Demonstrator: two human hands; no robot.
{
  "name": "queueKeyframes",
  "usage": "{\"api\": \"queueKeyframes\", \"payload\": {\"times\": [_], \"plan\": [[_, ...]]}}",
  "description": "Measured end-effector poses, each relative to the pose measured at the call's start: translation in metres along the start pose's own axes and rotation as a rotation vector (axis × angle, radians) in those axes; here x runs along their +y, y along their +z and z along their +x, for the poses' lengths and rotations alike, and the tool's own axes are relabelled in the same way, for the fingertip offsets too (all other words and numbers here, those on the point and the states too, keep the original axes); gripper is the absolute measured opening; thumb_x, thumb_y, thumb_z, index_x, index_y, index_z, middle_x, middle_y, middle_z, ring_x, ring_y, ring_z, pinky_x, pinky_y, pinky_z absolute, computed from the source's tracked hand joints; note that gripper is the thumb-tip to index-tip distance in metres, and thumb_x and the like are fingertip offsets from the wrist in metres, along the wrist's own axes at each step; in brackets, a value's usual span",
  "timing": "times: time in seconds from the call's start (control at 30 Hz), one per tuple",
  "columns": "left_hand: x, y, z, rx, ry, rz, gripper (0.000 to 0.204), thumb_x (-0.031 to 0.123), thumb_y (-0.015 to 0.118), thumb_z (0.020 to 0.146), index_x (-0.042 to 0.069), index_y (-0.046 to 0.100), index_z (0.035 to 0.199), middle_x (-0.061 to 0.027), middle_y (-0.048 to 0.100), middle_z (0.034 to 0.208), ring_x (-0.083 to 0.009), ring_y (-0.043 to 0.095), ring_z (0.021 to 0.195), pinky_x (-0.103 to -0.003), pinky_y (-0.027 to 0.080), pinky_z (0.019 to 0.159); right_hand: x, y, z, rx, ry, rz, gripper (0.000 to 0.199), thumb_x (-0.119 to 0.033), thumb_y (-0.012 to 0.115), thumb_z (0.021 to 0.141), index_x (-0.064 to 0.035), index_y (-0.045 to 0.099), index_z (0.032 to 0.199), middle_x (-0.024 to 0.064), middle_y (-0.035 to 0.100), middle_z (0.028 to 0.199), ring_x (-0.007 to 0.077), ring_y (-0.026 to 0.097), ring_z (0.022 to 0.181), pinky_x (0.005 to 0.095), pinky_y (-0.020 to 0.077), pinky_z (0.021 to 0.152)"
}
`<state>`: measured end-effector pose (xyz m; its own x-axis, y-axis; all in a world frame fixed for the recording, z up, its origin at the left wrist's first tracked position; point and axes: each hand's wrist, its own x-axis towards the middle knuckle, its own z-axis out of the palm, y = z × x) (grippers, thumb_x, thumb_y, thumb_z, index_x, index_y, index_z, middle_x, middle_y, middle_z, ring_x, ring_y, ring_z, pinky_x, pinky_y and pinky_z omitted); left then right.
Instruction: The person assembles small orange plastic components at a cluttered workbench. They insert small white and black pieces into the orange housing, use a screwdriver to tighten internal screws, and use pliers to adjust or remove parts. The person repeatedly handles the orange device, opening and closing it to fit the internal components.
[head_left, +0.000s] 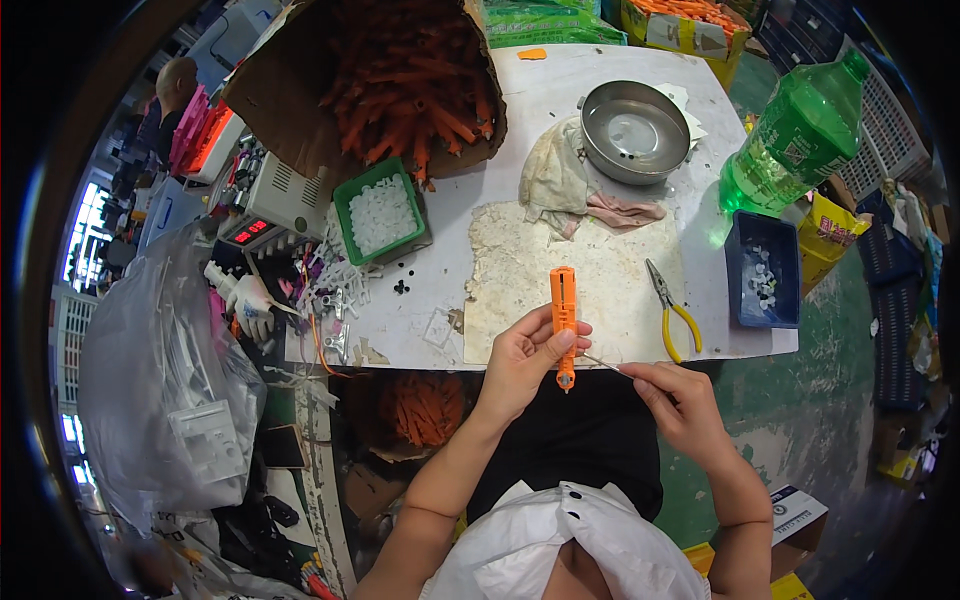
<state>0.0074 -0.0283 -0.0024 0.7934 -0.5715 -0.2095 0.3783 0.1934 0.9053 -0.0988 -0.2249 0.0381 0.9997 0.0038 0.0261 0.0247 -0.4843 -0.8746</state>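
One closed left hand (530, 360) grips an orange plastic piece (563, 293) over the near edge of the surface (705, 270); the right hand (685, 402) pinches a thin metal rod (604, 364). The piece is probably light, stiff, somewhat slippery, best held mid-body. Pliers (667, 302) lie by that edge; green floor (775, 410) shows beyond.

The left hand (522, 360) hides part of the orange piece (564, 290); the right hand (682, 402) covers one end of a thin rod (604, 364). Beyond the left hand, black bits (402, 287) look too small to name and a carton (285, 85) runs out of view.
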Motion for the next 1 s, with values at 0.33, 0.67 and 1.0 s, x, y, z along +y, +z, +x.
{"api": "queueKeyframes", "payload": {"times": [0.33,0.67,1.0], "plan": [[-0.004,0.006,0.001,0.043,0.06,0.037,0.044,0.016,0.061,0.094,-0.006,0.046,0.129,-0.016,0.065,0.108,-0.0194,0.065,0.096,-0.031,0.052,0.087,0.003,0.003,0.001,0.013,-0.057,-0.025,0.022,-0.002,0.06,0.088,-0.0034,0.066,0.109,0.0125,0.062,0.075,0.0248,0.06,0.062,0.032,0.0469,0.058],[-0.019,0.011,-0.005,0.076,0.062,0.018,0.043,0.012,0.06,0.094,-0.006,0.043,0.129,-0.0169,0.063,0.111,-0.0197,0.064,0.1,-0.032,0.051,0.091,0.006,0.003,-0.004,0.096,-0.5,-0.721,0.041,0.0,0.063,0.066,-0.0089,0.068,0.106,0.0046,0.048,0.066,0.0173,0.052,0.051,0.0319,0.0411,0.048],[-0.01,0.005,0.0,0.081,0.134,-0.028,0.042,0.018,0.057,0.096,-0.005,0.043,0.128,-0.0178,0.063,0.111,-0.0232,0.065,0.101,-0.034,0.052,0.091,0.012,0.004,0.002,0.061,-0.203,-0.118,0.021,-0.001,0.063,0.084,-0.0055,0.067,0.104,0.0091,0.057,0.067,0.025,0.058,0.056,0.0323,0.0448,0.051]]}}
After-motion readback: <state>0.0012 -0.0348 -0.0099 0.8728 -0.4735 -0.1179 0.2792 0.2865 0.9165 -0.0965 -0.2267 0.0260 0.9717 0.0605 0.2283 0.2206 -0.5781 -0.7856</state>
